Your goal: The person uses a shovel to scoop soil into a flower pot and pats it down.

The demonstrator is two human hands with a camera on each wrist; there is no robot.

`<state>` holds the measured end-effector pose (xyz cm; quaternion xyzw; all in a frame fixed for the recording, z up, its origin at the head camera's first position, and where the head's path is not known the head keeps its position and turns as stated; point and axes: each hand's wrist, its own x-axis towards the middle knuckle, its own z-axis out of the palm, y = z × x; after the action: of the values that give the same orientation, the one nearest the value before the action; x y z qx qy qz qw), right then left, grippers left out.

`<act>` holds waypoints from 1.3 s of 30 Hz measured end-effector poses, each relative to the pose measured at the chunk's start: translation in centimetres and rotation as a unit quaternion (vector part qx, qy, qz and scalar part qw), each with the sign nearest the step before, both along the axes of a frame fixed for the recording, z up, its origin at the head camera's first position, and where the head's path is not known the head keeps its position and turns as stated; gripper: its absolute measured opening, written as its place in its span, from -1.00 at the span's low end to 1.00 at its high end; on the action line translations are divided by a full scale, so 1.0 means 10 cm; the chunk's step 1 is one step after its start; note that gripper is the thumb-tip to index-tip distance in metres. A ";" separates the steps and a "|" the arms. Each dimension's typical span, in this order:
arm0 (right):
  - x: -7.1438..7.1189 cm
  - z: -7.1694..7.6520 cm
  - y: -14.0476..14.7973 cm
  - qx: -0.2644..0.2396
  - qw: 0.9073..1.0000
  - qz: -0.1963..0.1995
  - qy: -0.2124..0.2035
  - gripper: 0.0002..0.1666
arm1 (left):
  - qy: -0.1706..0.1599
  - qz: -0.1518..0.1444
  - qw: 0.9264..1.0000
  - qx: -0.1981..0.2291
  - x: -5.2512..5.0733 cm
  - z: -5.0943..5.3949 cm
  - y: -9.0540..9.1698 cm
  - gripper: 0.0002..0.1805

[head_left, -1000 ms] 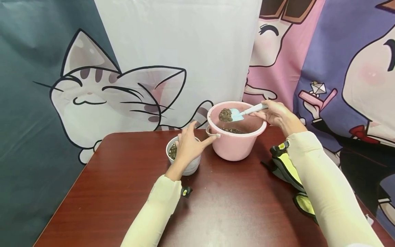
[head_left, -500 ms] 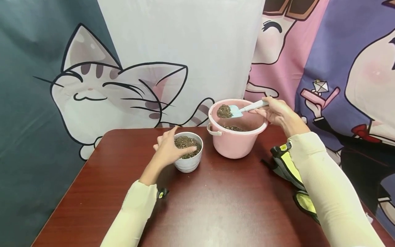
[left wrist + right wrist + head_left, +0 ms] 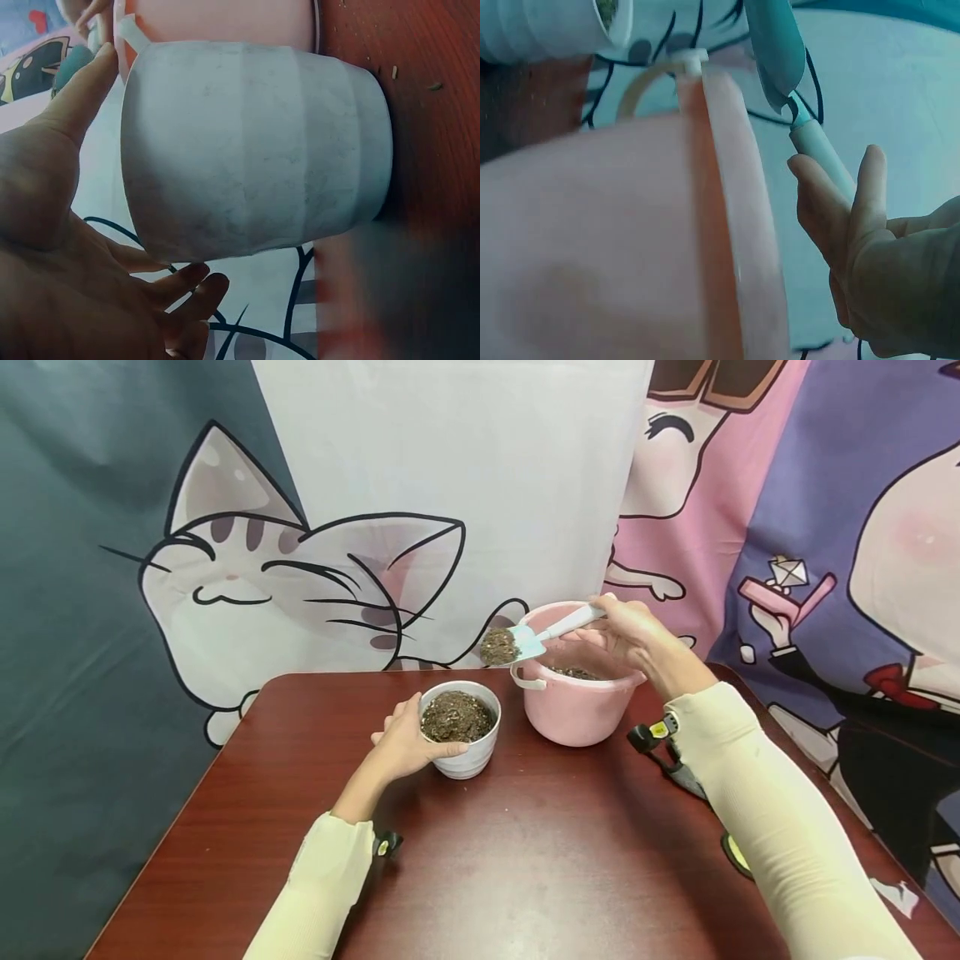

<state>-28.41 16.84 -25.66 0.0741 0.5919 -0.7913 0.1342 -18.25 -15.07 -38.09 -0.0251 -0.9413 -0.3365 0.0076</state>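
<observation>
My right hand [image 3: 633,631] grips the pale handle of a light-blue garden trowel [image 3: 530,643]. Dark soil [image 3: 500,647] is heaped on its blade, which is held in the air past the left rim of a pink bucket [image 3: 581,714]. In the right wrist view, the trowel [image 3: 778,52] shows its underside. Left of the bucket stands a white ribbed flowerpot [image 3: 467,762] with soil in it. Alongside its rim is my left hand [image 3: 401,745], thumb in front and fingers at the far left side. The left wrist view shows these fingers loosely spread beside the pot [image 3: 255,150].
Soil also lies inside the bucket, whose white handle [image 3: 531,682] hangs on the left. A reddish-brown table [image 3: 480,860] carries everything. Partly under my right sleeve lies a grey and yellow-green item [image 3: 738,856]. A printed cartoon cloth [image 3: 420,435] hangs behind the table.
My right hand has carried the loaded trowel left, from over the bucket toward the flowerpot. My left hand has moved left off the pot's top to its left side.
</observation>
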 end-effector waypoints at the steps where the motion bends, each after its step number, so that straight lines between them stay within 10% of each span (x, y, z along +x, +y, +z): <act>1: 0.01 0.00 -0.05 0.008 1.000 0.002 0.004 -0.82 | 0.002 -0.002 1.000 0.002 0.00 0.00 0.00 0.31; 15: 0.09 -0.13 -0.50 0.099 0.991 0.071 0.061 -0.62 | 0.006 0.004 1.000 0.008 0.02 -0.01 -0.02 0.23; 27: 0.21 -0.17 -0.78 0.189 0.970 0.050 0.145 -0.75 | 0.005 0.005 1.000 0.007 0.02 -0.03 -0.03 0.25; 30: 0.30 -0.21 -0.85 0.236 0.945 0.060 0.219 -0.78 | 0.005 0.004 1.000 0.008 0.01 -0.03 -0.03 0.24; 36: 0.50 -0.19 -0.92 0.343 0.851 0.084 0.388 -0.75 | 0.017 0.002 1.000 0.014 -0.01 -0.05 -0.04 0.23; 39: 0.55 -0.17 -0.93 0.340 0.838 0.111 0.412 -0.75 | 0.015 0.003 1.000 0.018 0.00 -0.07 -0.04 0.24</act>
<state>-22.87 7.54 -27.35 -0.2842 0.8288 -0.4770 -0.0688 -18.28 -15.47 -38.74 -0.0268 -0.9348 -0.3533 0.0233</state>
